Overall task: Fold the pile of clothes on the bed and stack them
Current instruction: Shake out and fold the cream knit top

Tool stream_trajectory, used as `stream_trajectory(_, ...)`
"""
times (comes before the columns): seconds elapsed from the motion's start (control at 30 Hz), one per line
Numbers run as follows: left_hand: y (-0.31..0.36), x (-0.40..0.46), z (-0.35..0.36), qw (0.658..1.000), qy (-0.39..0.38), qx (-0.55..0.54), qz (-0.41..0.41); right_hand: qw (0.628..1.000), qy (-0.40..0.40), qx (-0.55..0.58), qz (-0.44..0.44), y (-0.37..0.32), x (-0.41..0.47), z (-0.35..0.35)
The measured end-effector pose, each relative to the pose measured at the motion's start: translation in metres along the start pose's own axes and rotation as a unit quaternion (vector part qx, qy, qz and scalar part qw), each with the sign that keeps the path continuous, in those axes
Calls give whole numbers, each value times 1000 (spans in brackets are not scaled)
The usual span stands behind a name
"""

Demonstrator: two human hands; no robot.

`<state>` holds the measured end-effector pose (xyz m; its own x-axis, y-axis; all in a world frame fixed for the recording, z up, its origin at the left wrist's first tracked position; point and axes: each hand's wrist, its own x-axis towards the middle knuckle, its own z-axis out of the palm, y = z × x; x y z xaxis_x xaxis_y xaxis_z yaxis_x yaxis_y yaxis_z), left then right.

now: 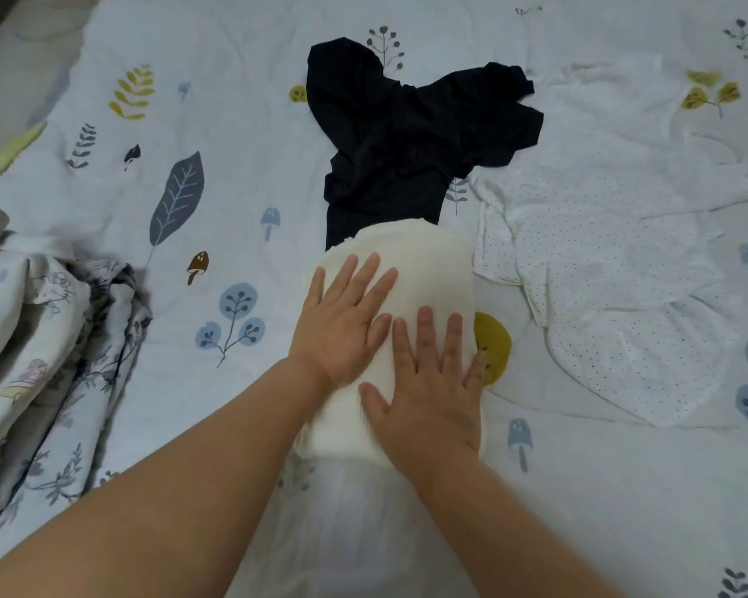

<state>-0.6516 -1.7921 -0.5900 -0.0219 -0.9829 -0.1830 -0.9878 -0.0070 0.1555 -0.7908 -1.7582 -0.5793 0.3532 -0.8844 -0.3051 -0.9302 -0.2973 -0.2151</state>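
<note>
Both forearms are extended forward over the bed (242, 174). A cream folded garment (424, 269) is pressed flat by the left hand (342, 325) and the right hand (428, 381), fingers straight and spread, palms down, the two hands just beside each other. A floral patterned cloth (48, 338) is bunched at the left edge. A white dotted garment (614, 295) is spread to the right. Beyond the folded piece, touching its far end, a crumpled black garment (407, 135) is seen.
</note>
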Motion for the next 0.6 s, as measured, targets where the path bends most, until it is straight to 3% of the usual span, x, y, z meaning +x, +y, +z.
stream_trajectory(0.1,7,-13,-11,998,54,-36,-23,994,61,81,-26,5,-11,-14)
stream_trajectory(0.17,12,-30,-17,977,151,-103,-112,979,104,177,-7,12,-18,-21)
stream_trajectory(0.23,15,-44,-23,926,160,-201,-275,953,110,280,47,21,-18,-28)
stream_trajectory(0.3,13,-49,-27,843,59,-347,-407,936,79,332,87,33,-11,-34)
stream_trajectory(0.33,11,-49,-26,798,10,-422,-430,931,56,345,99,38,-6,-36)
stream_trajectory(0.37,7,-49,-25,766,-15,-481,-426,924,30,364,111,42,0,-39)
stream_trajectory(0.4,3,-50,-25,755,-20,-510,-412,913,4,389,124,45,4,-41)
stream_trajectory(0.5,-7,-53,-26,757,-25,-548,-355,858,-50,489,149,47,14,-45)
stream_trajectory(0.6,-12,-57,-30,714,-56,-621,-320,813,-72,563,133,45,15,-46)
